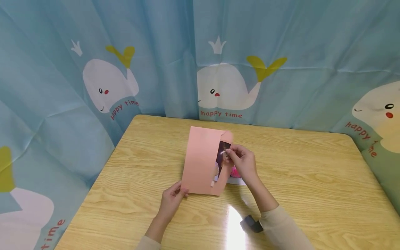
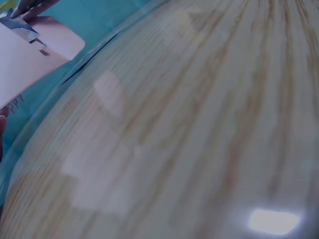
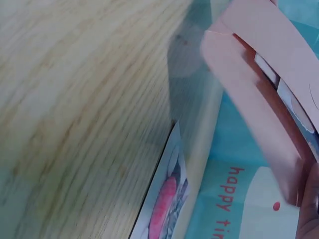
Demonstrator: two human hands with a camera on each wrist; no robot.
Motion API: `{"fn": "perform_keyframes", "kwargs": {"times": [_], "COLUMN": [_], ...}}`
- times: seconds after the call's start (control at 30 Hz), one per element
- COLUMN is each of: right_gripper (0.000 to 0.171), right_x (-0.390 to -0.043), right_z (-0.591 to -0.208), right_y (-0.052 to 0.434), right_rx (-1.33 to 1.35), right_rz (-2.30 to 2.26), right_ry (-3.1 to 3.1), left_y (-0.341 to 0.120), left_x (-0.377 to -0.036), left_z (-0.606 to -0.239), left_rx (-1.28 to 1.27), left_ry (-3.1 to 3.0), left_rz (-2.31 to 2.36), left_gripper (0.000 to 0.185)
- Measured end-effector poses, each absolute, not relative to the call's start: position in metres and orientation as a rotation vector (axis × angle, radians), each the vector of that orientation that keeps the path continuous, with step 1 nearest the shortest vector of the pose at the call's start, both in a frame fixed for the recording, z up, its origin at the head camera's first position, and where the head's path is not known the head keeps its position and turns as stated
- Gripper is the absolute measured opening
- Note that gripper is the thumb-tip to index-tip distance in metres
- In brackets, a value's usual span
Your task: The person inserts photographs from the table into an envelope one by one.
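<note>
A pink paper envelope (image 1: 200, 159) is held up over the table, its flap side facing right. My left hand (image 1: 172, 199) grips its lower left corner, thumb on the front. At the opening, my right hand (image 1: 245, 161) pinches the edge of a dark printed card (image 1: 221, 152) that sits partly inside. In the right wrist view, the envelope (image 3: 239, 64) gapes along its flap and the card's pale-edged print (image 3: 296, 107) shows within. The left wrist view catches the envelope (image 2: 30, 64) at its upper left, with the right hand's fingers (image 2: 37, 6) over the opening.
Behind the envelope, a white-edged printed picture (image 1: 236, 180) with a bright pink shape lies on the wood-grain table (image 1: 312, 187). Blue curtains (image 1: 175, 52) with whale prints hang along the table's far and left sides. A dark device (image 1: 251, 224) is by the right sleeve.
</note>
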State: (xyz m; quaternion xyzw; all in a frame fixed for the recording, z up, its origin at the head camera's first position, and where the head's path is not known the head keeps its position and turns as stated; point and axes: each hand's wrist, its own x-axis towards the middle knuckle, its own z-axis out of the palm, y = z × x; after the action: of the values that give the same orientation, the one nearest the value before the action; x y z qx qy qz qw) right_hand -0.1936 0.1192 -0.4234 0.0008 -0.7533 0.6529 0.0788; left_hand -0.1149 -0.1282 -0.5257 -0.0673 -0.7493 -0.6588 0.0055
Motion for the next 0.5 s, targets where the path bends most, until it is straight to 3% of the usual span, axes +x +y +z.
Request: {"fn": "perform_keyframes", "kwargs": {"times": [0.23, 0.5], "right_gripper": [0.014, 0.017], "right_x": [-0.196, -0.197], "right_z": [-0.423, -0.42], "right_y": [0.112, 0.099], "right_rx": [-0.018, -0.054], "right_rz": [2.048, 2.0], "right_ry": [-2.228, -2.205], "left_y": [-0.13, -0.131], "left_x": [-0.115, -0.115], "left_z": [-0.529, -0.529], "left_rx": [-0.453, -0.463], "left_ry": [-2.368, -2.35], "left_rz": [-1.957, -1.938], "left_gripper": [0.026, 0.026]}}
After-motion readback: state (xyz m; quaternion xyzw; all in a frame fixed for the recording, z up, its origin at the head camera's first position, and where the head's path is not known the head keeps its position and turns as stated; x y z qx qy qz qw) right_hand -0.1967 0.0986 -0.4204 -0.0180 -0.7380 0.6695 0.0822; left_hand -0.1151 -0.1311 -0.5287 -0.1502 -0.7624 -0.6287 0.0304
